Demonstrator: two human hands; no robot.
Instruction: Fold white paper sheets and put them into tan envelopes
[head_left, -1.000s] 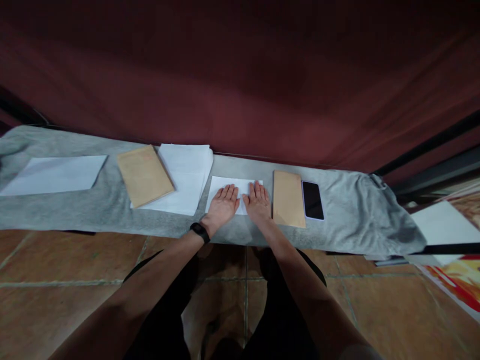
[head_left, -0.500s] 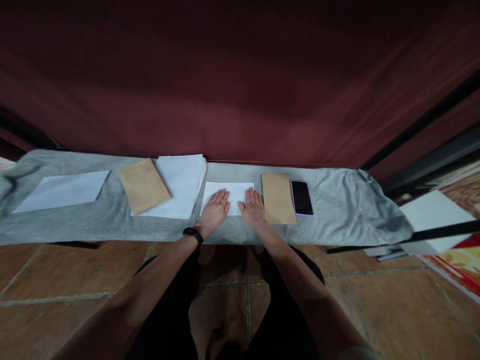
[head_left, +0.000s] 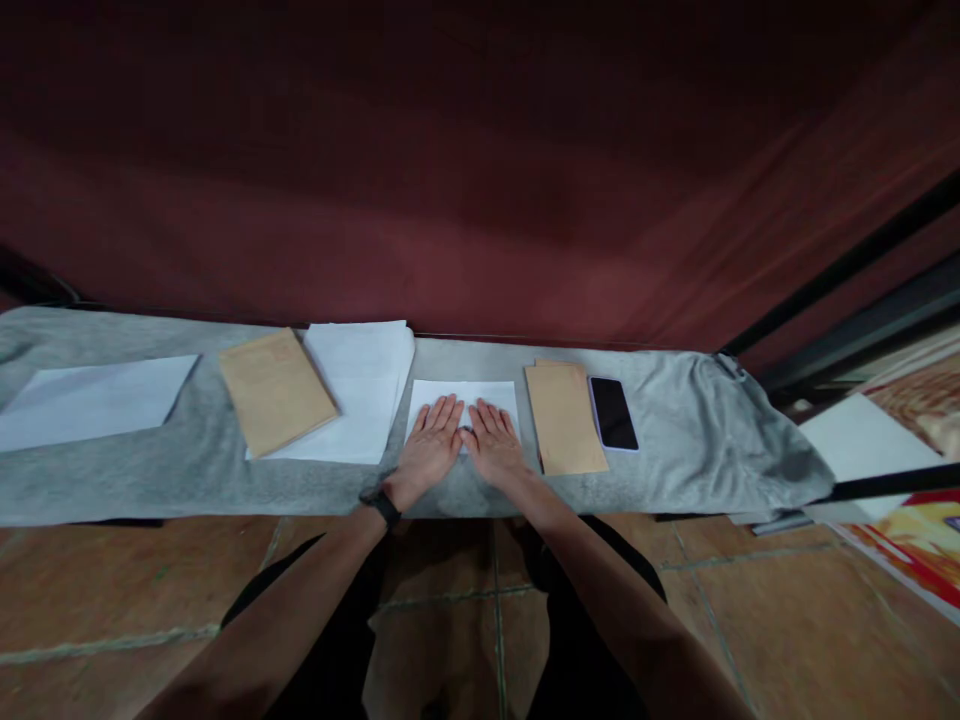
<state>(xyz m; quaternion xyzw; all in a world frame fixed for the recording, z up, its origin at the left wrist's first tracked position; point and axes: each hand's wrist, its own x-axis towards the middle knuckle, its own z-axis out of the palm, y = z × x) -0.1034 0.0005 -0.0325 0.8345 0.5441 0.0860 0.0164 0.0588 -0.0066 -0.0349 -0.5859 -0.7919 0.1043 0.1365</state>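
Observation:
A small white sheet of paper (head_left: 463,389) lies on the grey cloth in front of me, its lower part covered by my hands. My left hand (head_left: 431,447) rests flat on its left half, fingers extended and pointing away from me. On the right half my right hand (head_left: 495,447) lies palm down, also stretched out, with its thumb close to the left thumb. Just right of the paper are brown envelopes (head_left: 568,420), one peeking out from under another. A dark-screened phone (head_left: 615,413) lies beside them.
To the left, a stack of brown envelopes (head_left: 277,392) overlaps larger white sheets (head_left: 365,400). Another white sheet (head_left: 94,400) lies farther left. The grey cloth (head_left: 690,440) covers a narrow bench against a dark red panel (head_left: 480,220). Boards lean at the right, by a black bar (head_left: 892,482).
Both hands have slid inward along the paper and now sit almost thumb to thumb. The whole view has shifted slightly, with the bench lower in it.

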